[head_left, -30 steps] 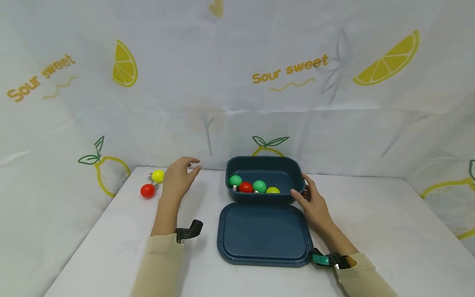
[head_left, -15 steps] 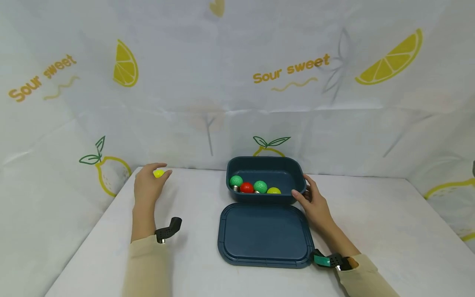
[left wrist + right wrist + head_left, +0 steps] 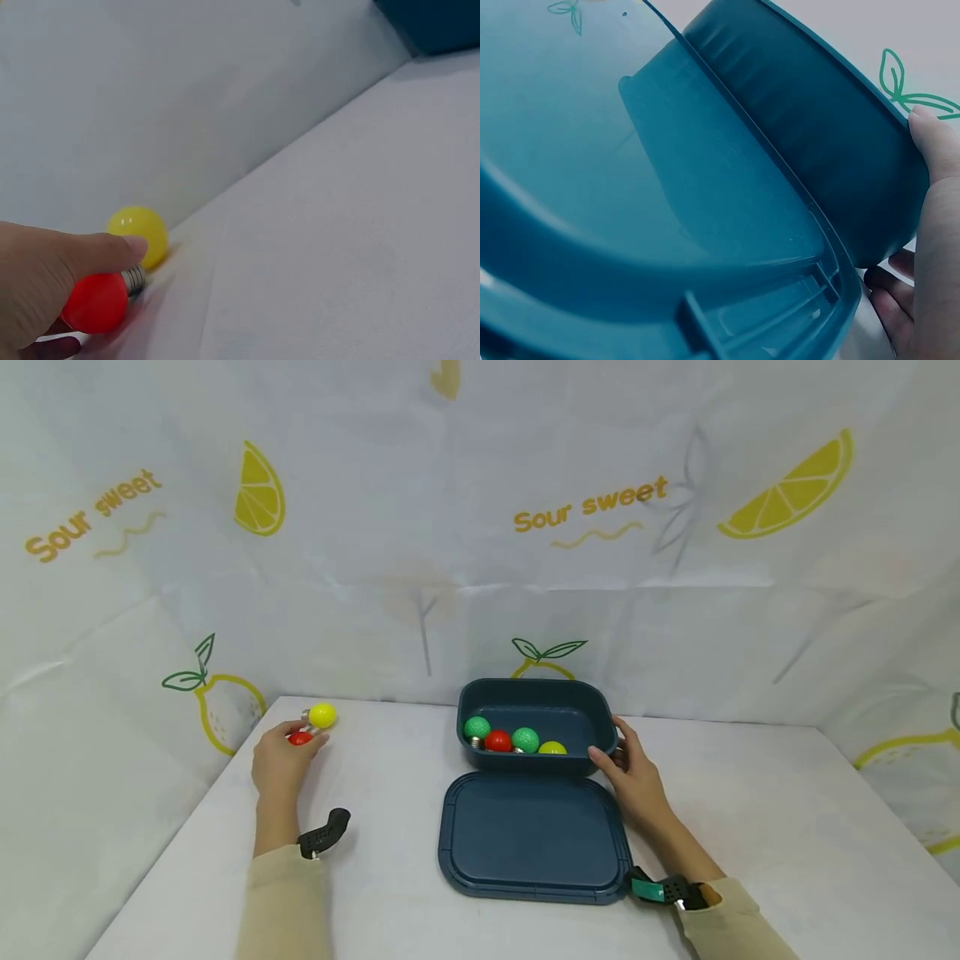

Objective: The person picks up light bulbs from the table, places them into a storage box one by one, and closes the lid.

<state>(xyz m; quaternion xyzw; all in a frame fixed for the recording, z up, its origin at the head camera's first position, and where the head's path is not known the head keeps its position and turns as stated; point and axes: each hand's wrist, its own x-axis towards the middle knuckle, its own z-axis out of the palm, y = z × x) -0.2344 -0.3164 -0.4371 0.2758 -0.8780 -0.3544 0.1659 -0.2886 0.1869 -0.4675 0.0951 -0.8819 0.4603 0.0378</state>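
My left hand (image 3: 281,762) is at the far left of the table, thumb and fingers around a red light bulb (image 3: 96,304). In the left wrist view the bulb's metal screw base pokes out past the thumb. Just behind it lies a yellow light bulb (image 3: 322,716), partly covered by the thumb in that wrist view. My right hand (image 3: 633,777) grips the right end of a dark blue box (image 3: 525,762), thumb at the rim and fingers around the outside. Inside the box, along its near wall, lie green bulbs (image 3: 526,740), a red bulb (image 3: 498,741) and a yellow bulb (image 3: 553,748).
A dark blue lid (image 3: 536,835) lies flat on the white table (image 3: 397,860), directly in front of the box. Behind the table rises a white cloth (image 3: 360,627) printed with lemons and lettering.
My left hand has swept left over the yellow bulb, then come back towards me and taken hold of the red bulb. The right hand has stayed on the box.
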